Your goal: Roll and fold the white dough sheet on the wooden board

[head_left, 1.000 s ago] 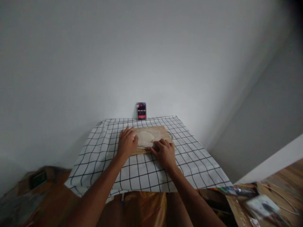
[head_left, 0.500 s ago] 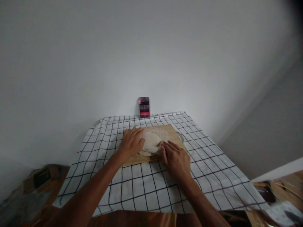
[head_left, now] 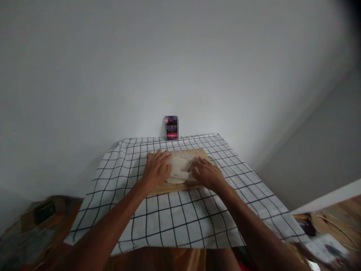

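A flattened round of pale dough (head_left: pixel 178 164) lies on a floured wooden board (head_left: pixel 159 189). Across its near half rests a pale, flour-dusted bar that looks like a rolling pin (head_left: pixel 182 175). My left hand (head_left: pixel 158 167) is spread over the board's left side, its thumb against the dough's edge. My right hand (head_left: pixel 207 174) has curled fingers over the right end of the rolling pin, close to the dough's right edge. The palm hides that end, so the exact grip is partly covered.
A white cloth with a black grid (head_left: pixel 169 216) covers the table. A pixelated dark phone-like object (head_left: pixel 172 128) leans on the wall behind. The rim of something round (head_left: pixel 213 162) shows past the board's right edge. A cardboard box (head_left: pixel 46 212) sits low on the left.
My right hand has moved away from me, up the board, and its fingers are more curled. The rolling pin now shows more plainly across the dough. My left hand stays nearly in place.
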{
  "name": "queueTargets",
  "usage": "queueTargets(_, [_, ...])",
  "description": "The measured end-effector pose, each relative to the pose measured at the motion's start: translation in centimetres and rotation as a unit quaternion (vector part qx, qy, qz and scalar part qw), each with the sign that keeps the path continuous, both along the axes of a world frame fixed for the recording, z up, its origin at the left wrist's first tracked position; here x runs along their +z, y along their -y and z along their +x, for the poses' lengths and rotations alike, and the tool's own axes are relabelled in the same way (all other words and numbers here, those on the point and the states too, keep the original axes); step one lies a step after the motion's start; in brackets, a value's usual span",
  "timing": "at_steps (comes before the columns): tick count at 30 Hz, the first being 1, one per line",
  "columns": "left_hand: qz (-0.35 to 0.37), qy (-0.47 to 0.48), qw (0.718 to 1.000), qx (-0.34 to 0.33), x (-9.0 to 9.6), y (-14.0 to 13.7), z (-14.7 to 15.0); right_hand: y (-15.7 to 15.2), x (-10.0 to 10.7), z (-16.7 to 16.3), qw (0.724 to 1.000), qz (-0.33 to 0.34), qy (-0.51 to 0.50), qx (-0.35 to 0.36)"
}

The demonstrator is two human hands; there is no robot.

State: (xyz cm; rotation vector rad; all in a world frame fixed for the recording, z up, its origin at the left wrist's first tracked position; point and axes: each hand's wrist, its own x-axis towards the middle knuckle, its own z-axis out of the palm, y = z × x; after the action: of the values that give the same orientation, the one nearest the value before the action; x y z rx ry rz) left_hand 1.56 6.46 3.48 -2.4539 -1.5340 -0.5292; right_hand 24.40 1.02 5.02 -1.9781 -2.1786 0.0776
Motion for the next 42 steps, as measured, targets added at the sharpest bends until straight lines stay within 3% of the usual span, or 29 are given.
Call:
queueTargets(4, [0.019,0.015,1.0,0.008,-0.1,0.7,0.1,-0.7,-1.0,0.5,1.0,0.017,-0.006,-0.016])
queueTargets(14, [-0.006,0.03,1.0,-0.007,-0.2,3.1,-0.4,3.1,-2.5,-0.5,0.991,0.128,-0.03,0.0])
queueTargets(20, [-0.012,0.041,0.999,0.005,-0.5,1.3,-0.2,1.1,-1.5,-0.2,0.994,0.112,-0.01,-0.005])
queueTargets(26, [0.002,0.03,1.0,-0.001,-0.9,2.4,-0.6,2.6,-1.8,-0.6,0.991,0.131,-0.029,0.003])
queueTargets(32, [-0.001,0.04,0.999,0.0,-0.5,1.4,-0.2,1.4,-1.3,-0.4,0.993,0.113,-0.021,-0.004])
queueTargets(38, [0.026,0.027,0.999,-0.005,-1.1,3.0,-0.7,2.8,-2.0,-0.4,0.99,0.135,-0.033,0.016])
queueTargets(42, [0.021,0.029,0.999,0.004,-1.0,2.3,-0.4,2.3,-1.7,-0.4,0.992,0.123,-0.036,0.004])
